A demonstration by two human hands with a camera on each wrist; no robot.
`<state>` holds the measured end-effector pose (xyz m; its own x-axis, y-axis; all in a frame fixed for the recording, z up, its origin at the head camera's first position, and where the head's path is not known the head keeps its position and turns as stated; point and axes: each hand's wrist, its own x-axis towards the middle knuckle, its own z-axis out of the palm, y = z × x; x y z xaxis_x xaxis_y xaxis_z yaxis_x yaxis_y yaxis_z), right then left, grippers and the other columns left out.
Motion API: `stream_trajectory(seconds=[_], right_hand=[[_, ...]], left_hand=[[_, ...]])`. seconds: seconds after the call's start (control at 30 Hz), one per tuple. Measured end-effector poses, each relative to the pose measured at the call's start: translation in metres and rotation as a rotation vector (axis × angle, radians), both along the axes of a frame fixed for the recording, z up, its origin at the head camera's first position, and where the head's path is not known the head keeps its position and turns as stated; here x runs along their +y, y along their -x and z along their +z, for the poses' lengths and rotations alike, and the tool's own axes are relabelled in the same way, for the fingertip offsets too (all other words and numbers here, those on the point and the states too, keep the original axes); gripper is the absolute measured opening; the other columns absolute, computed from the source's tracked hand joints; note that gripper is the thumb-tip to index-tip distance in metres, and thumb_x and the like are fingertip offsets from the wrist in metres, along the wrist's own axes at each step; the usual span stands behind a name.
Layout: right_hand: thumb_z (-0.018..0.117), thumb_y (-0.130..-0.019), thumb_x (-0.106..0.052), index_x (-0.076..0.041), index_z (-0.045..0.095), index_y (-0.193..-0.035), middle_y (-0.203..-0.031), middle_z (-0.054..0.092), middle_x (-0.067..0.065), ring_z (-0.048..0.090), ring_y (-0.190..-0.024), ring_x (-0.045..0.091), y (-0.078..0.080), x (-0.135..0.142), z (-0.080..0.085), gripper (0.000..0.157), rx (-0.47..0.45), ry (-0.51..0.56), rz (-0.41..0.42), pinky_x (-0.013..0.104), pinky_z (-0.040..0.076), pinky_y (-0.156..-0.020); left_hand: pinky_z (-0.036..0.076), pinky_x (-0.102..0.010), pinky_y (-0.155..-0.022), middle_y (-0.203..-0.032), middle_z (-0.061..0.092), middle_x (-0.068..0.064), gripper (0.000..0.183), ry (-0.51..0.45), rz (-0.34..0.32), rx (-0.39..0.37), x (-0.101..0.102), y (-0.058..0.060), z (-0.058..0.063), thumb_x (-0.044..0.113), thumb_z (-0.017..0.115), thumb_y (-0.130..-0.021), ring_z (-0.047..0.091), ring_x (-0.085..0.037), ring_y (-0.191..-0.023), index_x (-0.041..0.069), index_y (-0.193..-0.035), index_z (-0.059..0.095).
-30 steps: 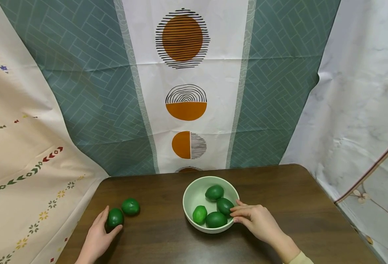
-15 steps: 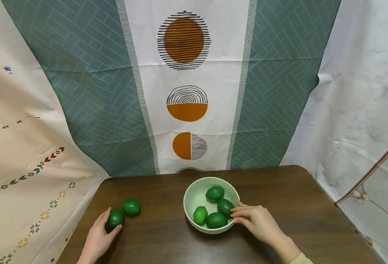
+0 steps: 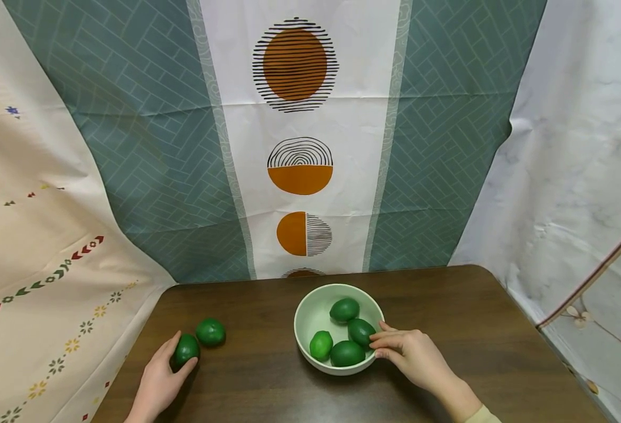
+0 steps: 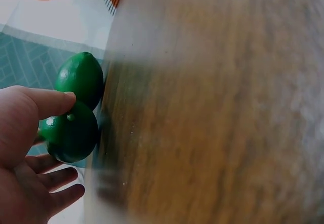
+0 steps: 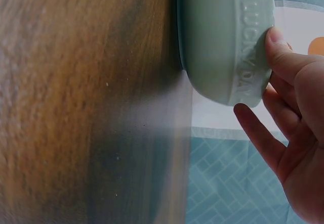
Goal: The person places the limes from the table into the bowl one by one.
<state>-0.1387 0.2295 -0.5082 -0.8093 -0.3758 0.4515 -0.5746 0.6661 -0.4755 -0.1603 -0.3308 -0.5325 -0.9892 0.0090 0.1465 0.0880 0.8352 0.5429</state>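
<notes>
At the left of the table, my left hand grips a dark green lime between thumb and fingers. The left wrist view has the thumb over this lime, with other fingers stretched out below it. Right beside it lies a second green lime. My right hand pinches the rim of a pale green bowl, fingers over the edge and thumb outside. Inside are several limes, among them a brighter green one and a dark one. Raised letters mark the bowl's outer wall in the right wrist view.
The dark brown wooden table carries everything. Behind it hangs a teal and white curtain with orange circles. A cream patterned cloth hangs at the left, and a white marbled cloth at the right.
</notes>
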Motion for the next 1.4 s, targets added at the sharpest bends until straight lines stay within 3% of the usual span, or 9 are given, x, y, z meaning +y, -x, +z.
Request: stream_trajectory(seconds=[0.47, 0.8, 1.1, 1.4], right_hand=[[0.087, -0.089, -0.022, -0.024, 0.087, -0.106, -0.117, 0.078, -0.014, 0.07, -0.123, 0.028, 0.0002, 0.0005, 0.0001, 0.017, -0.009, 0.003, -0.001, 0.049, 0.063, -0.094], [0.087, -0.089, -0.021, -0.024, 0.087, -0.107, -0.118, 0.078, -0.014, 0.07, -0.123, 0.028, 0.0001, 0.0001, 0.0001, 0.018, -0.009, 0.006, -0.001, 0.049, 0.062, -0.094], [0.087, -0.089, -0.022, -0.023, 0.087, -0.107, -0.117, 0.078, -0.013, 0.07, -0.123, 0.028, 0.0004, 0.0006, 0.0001, 0.018, 0.003, 0.009, 0.006, 0.049, 0.063, -0.093], [0.087, -0.089, -0.022, -0.023, 0.087, -0.107, -0.118, 0.078, -0.013, 0.07, -0.123, 0.028, 0.0003, 0.0005, 0.0, 0.018, -0.009, 0.007, 0.002, 0.05, 0.062, -0.094]], left_hand=[[0.048, -0.071, -0.103, -0.151, 0.044, -0.041, 0.083, 0.003, 0.009, -0.048, 0.0011, 0.0015, 0.0032, 0.033, 0.077, -0.101, 0.049, -0.061, -0.133, -0.01, -0.16, 0.037], [0.052, -0.068, -0.099, -0.149, 0.047, -0.04, 0.083, 0.001, 0.019, -0.036, -0.0007, -0.0001, 0.0008, 0.033, 0.077, -0.101, 0.054, -0.058, -0.128, -0.011, -0.16, 0.038], [0.054, -0.064, -0.099, -0.153, 0.045, -0.039, 0.087, -0.023, 0.055, -0.09, -0.0017, 0.001, 0.0008, 0.041, 0.075, -0.102, 0.057, -0.055, -0.127, -0.008, -0.162, 0.035], [0.056, -0.062, -0.098, -0.15, 0.048, -0.038, 0.086, -0.024, 0.048, -0.083, -0.0007, 0.0002, 0.0019, 0.038, 0.076, -0.101, 0.059, -0.053, -0.125, -0.009, -0.161, 0.036]])
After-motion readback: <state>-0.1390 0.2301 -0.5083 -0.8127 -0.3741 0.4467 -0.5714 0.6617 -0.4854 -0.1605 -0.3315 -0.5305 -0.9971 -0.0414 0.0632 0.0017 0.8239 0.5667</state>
